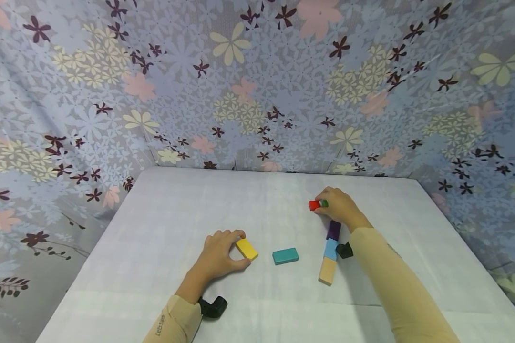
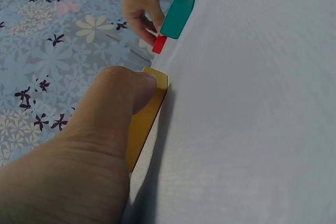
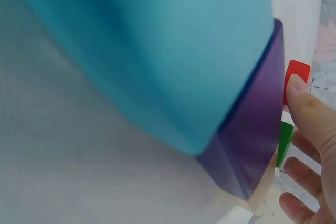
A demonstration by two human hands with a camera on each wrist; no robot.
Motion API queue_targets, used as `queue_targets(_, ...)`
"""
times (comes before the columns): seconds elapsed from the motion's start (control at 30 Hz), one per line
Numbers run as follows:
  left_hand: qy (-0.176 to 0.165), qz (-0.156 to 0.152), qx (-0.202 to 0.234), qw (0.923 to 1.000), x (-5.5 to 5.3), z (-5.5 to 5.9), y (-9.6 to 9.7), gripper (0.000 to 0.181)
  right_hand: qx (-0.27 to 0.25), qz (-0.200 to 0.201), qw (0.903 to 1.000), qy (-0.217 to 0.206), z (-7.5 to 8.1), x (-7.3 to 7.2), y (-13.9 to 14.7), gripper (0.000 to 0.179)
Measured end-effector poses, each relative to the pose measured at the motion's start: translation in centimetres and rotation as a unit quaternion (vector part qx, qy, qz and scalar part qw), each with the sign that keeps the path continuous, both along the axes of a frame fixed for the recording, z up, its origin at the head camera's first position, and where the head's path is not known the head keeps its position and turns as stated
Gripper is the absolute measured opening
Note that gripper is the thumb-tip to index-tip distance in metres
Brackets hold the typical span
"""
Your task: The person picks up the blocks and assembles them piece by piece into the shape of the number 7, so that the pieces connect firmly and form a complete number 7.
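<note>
My left hand (image 1: 218, 255) holds a yellow block (image 1: 246, 249) at its two ends, low over the white table. In the left wrist view the thumb presses on one end of that block. Farther back on the right, my right hand (image 1: 340, 206) pinches a small red block (image 1: 314, 205), the thumb against its side in the right wrist view. Partly hidden by the right hand, a green block (image 1: 324, 203) sits right beside the red one. Between the hands, a teal block (image 1: 285, 256) lies flat.
A purple block (image 1: 334, 230), a light blue block (image 1: 331, 248) and a tan block (image 1: 327, 271) form a line below my right hand. The white table (image 1: 189, 200) ends at a floral cloth (image 1: 240, 95) behind it. Black wrist mounts (image 1: 213, 307) sit at both cuffs.
</note>
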State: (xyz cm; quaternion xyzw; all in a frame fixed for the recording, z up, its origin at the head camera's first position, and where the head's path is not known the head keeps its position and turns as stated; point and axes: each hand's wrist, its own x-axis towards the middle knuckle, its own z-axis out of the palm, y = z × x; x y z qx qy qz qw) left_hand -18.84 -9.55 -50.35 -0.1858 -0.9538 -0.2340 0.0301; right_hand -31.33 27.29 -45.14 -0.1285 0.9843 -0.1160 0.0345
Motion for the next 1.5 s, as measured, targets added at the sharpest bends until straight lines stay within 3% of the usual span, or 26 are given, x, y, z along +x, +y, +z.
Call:
queue_targets(0.6,-0.010,-0.004,-0.002,0.9999,0.1,0.3,0.2,0.060,0.033,-0.033,0.9987,-0.021,0.1,-0.6,1.0,0.045)
queue_targets(1.07,-0.012,-0.004,0.000,0.9999,0.1,0.3,0.2,0.060,0.026,-0.037,0.9985,-0.030,0.0,-0.4,1.0,0.047)
queue_targets(1.5,-0.005,-0.004,0.002,1.0000,0.1,0.3,-0.1,0.060,0.007,0.018,0.9998,0.008,-0.2,1.4,-0.2,0.067)
